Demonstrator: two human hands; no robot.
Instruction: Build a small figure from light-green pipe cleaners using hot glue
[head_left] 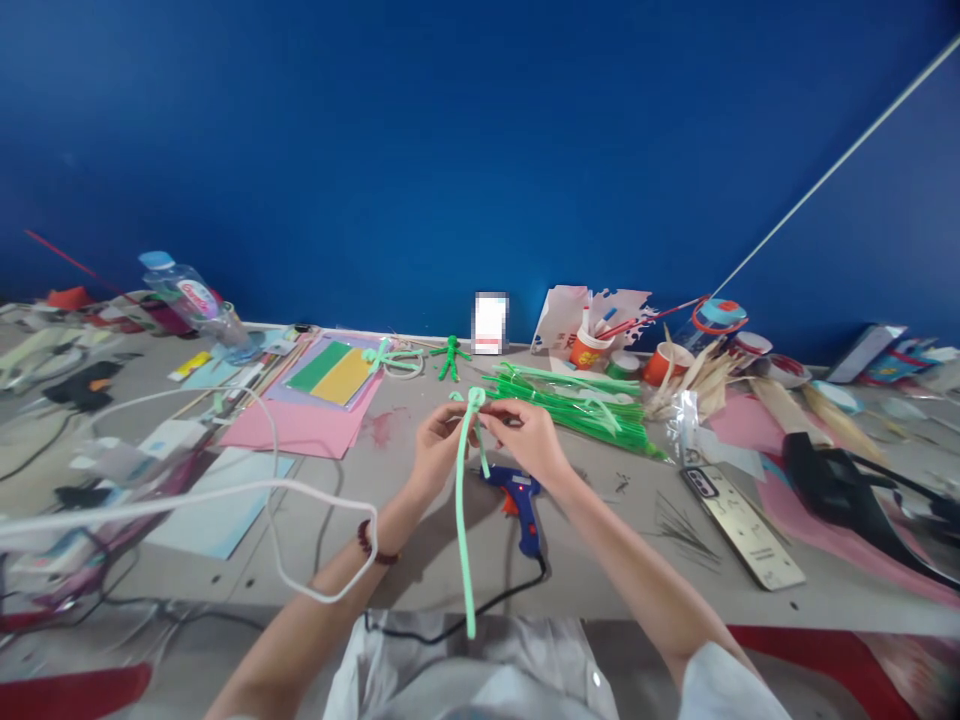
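Between my two hands is a pale green pipe cleaner [461, 510], coiled into a small round at its top. One long end hangs down past the table's front edge and a shorter end dangles beside it. My left hand [437, 447] is closed on it from the left, its fingertips partly hidden behind the strand. From the other side my right hand [531, 440] pinches it just below the coil. Under the right hand lies a blue glue gun [527, 505] with an orange trigger. A small green pipe-cleaner figure [450, 358] stands beyond the hands.
Bundled green pipe cleaners [592, 412] lie behind my right hand. A phone [742, 530] rests at right, near paper cups [590, 352] with pens. Pink paper [315, 430] and a plastic bottle [195, 298] are at left. A white cable [322, 488] loops across my left forearm.
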